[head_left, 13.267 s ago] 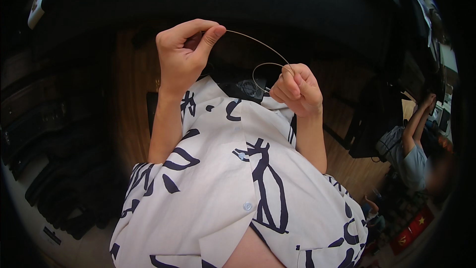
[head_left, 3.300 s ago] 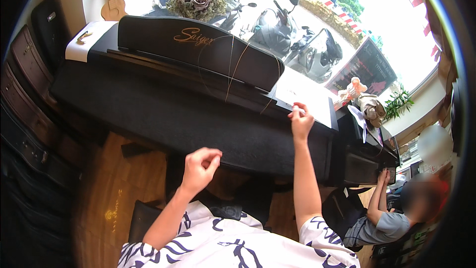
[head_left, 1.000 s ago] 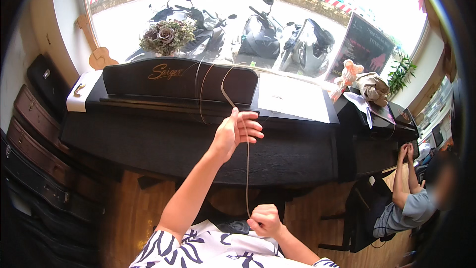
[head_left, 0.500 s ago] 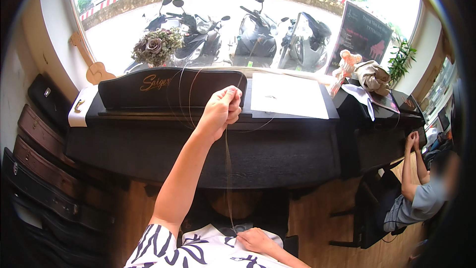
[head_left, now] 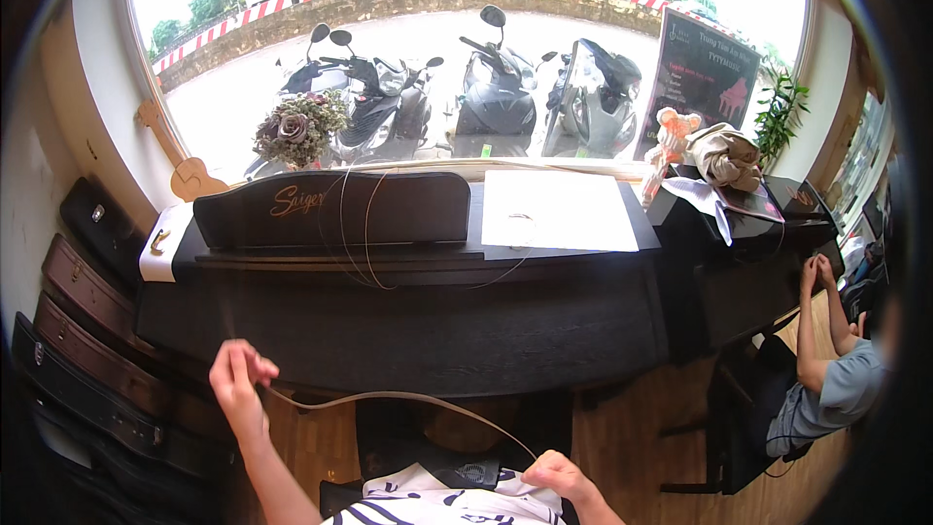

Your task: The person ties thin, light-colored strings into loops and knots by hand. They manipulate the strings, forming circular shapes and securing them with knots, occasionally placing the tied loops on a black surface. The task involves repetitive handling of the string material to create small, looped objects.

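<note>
The left hand [head_left: 238, 384] pinches one end of a thin wire [head_left: 408, 399], likely a metal string, and the right hand [head_left: 556, 474] grips the other end low by the patterned shirt [head_left: 437, 504]. The wire sags in a shallow arc between them, in front of the black piano [head_left: 408, 311]. More loops lie over the piano's music stand [head_left: 335, 209]. Pulling both ends apart evenly would straighten it without kinks.
</note>
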### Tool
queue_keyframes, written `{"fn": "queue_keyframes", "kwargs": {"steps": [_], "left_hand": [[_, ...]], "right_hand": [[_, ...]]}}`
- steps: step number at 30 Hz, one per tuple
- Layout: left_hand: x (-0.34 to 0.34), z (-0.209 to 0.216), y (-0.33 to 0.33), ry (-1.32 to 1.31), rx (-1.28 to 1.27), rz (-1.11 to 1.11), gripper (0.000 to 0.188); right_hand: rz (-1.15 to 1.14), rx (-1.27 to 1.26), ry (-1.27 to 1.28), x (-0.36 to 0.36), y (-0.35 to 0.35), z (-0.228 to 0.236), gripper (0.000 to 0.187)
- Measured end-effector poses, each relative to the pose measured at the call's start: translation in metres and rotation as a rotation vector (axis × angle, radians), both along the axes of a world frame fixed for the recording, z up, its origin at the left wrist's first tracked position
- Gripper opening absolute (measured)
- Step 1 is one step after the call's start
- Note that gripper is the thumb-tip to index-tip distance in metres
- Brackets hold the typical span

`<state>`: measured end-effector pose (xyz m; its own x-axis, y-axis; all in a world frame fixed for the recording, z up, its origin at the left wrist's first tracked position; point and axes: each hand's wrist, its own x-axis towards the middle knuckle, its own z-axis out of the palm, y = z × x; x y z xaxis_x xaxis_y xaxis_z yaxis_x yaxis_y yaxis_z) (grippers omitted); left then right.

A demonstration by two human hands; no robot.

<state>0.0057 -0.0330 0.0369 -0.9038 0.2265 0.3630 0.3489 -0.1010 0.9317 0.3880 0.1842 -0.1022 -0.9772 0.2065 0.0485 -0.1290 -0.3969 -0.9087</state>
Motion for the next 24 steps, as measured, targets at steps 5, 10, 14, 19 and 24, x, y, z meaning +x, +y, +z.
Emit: {"fn": "queue_keyframes", "kwargs": {"steps": [5,10,14,19,24], "left_hand": [[0.02,-0.107,-0.135,-0.014,-1.449,0.244,0.024],[0.081,-0.035,-0.07,0.093,-0.891,0.023,0.015],[0.117,-0.012,0.025,0.312,-0.453,-0.571,0.02],[0.135,-0.034,0.074,0.425,-0.261,-0.633,0.007],[0.144,-0.019,0.093,0.596,-0.136,-0.539,0.014]], "right_hand": [[0.107,0.015,0.116,-0.033,0.006,0.039,0.054],[0.274,0.114,0.036,-0.1,-0.013,0.036,0.057],[0.204,-0.133,0.116,-0.132,-0.03,0.054,0.053],[0.141,-0.348,0.19,-0.122,-0.03,0.077,0.052],[0.068,-0.264,0.179,-0.096,-0.025,0.08,0.054]]}}
